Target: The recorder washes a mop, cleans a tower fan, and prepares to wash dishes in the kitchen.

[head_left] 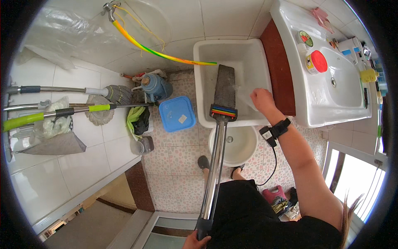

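Observation:
My left hand [196, 240] is wrapped round the lower end of a flat mop's metal handle at the bottom of the view. The flat mop [225, 87] slants upward, its grey pad lying inside a white rectangular sink [199, 99] and its rainbow-striped bracket crossing the near rim. Over the sink's right side is my right hand [263, 101], closed, apart from the pad; whether anything is in its fingers is hidden. A yellow-green hose [166, 57] runs from a wall tap [110, 11] and ends just above the pad.
A round white basin [244, 155] stands on the tiled floor before my feet. Left of the sink sit a blue lid [177, 114] and a blue jug [155, 86]. Several mops [62, 111] hang at the left wall. A white washbasin [304, 99] with jars is at right.

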A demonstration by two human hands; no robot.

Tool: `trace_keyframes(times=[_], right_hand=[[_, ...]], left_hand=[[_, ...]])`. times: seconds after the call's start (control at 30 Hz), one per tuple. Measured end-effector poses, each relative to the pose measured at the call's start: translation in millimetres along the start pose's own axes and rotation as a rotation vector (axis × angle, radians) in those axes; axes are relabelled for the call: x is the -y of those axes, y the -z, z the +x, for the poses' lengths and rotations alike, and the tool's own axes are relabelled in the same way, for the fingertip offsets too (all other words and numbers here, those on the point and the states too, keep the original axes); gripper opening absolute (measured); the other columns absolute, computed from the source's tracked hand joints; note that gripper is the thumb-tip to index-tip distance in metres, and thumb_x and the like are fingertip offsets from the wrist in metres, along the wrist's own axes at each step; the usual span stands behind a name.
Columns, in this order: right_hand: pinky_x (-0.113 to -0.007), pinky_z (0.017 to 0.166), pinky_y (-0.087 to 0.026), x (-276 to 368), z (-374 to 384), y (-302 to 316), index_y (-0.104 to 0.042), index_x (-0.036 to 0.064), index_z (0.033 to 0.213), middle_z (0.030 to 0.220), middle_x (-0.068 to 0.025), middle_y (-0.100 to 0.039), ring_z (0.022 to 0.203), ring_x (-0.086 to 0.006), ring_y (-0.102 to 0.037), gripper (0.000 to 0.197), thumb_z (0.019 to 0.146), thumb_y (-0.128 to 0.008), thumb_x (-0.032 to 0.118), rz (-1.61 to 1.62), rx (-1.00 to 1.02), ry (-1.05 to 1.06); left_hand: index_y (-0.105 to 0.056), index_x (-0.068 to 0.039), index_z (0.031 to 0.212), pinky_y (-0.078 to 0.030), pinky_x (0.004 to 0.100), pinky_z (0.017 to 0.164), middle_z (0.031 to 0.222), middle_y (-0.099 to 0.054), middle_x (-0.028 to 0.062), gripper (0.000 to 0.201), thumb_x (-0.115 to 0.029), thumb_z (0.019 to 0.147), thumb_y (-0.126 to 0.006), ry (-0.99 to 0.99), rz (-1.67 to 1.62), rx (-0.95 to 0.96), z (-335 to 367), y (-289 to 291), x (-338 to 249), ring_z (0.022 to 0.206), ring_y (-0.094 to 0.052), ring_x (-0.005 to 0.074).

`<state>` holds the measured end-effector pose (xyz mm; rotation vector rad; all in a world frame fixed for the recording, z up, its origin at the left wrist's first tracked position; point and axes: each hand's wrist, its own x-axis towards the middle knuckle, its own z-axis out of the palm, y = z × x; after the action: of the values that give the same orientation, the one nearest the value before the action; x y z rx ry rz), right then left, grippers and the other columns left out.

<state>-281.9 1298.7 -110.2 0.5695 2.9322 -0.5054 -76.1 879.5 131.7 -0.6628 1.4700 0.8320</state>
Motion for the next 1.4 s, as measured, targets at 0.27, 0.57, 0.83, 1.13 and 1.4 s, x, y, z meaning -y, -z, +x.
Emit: trace_keyframes(times=[0.27, 0.57, 0.83, 1.13, 1.4], right_hand=[[-0.036, 0.060, -0.042, -13.7, -34.9, 27.0, -0.056, -0.0004, 0.077, 0.073, -0.0173, -0.057, 0.068, -0.0316, -0.055, 0.023, 0.079, -0.051, 0.022, 0.592, -0.032, -0.240], [-0.032, 0.058, -0.043, -13.3, -84.7, 8.3, -0.057, -0.0001, 0.079, 0.068, -0.0135, -0.058, 0.062, -0.0236, -0.057, 0.017, 0.079, -0.051, 0.016, 0.659, 0.006, -0.207], [-0.031, 0.057, -0.043, -18.7, -109.6, 29.0, -0.057, -0.0002, 0.081, 0.068, -0.0136, -0.058, 0.061, -0.0229, -0.056, 0.018, 0.079, -0.051, 0.017, 0.673, 0.025, -0.229], [-0.032, 0.055, -0.042, -21.2, -111.9, 32.2, -0.055, -0.0007, 0.080, 0.070, -0.0169, -0.056, 0.061, -0.0261, -0.055, 0.017, 0.080, -0.051, 0.016, 0.621, 0.019, -0.181], [-0.031, 0.061, -0.042, -25.0, -76.8, 12.7, -0.054, -0.0020, 0.083, 0.073, -0.0146, -0.056, 0.066, -0.0261, -0.054, 0.015, 0.082, -0.047, 0.011, 0.505, -0.069, 0.043]], left_hand=[[-0.050, -0.002, 0.081, -0.041, 0.0337, 0.049, 0.058, -0.052, 0.0073, 0.026, -0.027, 0.084, -0.047, -0.352, 0.281, -0.232, 11.8, -19.5, 44.2, 0.053, -0.051, 0.0176], [-0.049, -0.004, 0.067, -0.038, 0.0293, 0.042, 0.050, -0.047, 0.0046, 0.031, -0.029, 0.086, -0.041, -0.247, 0.072, 0.054, 76.6, -32.8, 65.5, 0.044, -0.047, 0.0152], [-0.046, -0.003, 0.073, -0.038, 0.0259, 0.042, 0.052, -0.047, 0.0033, 0.031, -0.030, 0.087, -0.040, -0.131, -0.089, 0.056, 87.3, -30.9, -13.0, 0.044, -0.046, 0.0120], [-0.046, -0.002, 0.079, -0.039, 0.0280, 0.038, 0.051, -0.048, 0.0052, 0.042, -0.043, 0.084, -0.043, -0.339, -0.016, -0.008, 282.2, -20.8, -186.5, 0.038, -0.046, 0.0154], [-0.045, -0.003, 0.082, -0.040, 0.0261, 0.040, 0.060, -0.050, 0.0044, 0.038, -0.041, 0.083, -0.046, -0.274, -0.150, 0.056, 297.4, -13.2, -189.5, 0.044, -0.047, 0.0129]])
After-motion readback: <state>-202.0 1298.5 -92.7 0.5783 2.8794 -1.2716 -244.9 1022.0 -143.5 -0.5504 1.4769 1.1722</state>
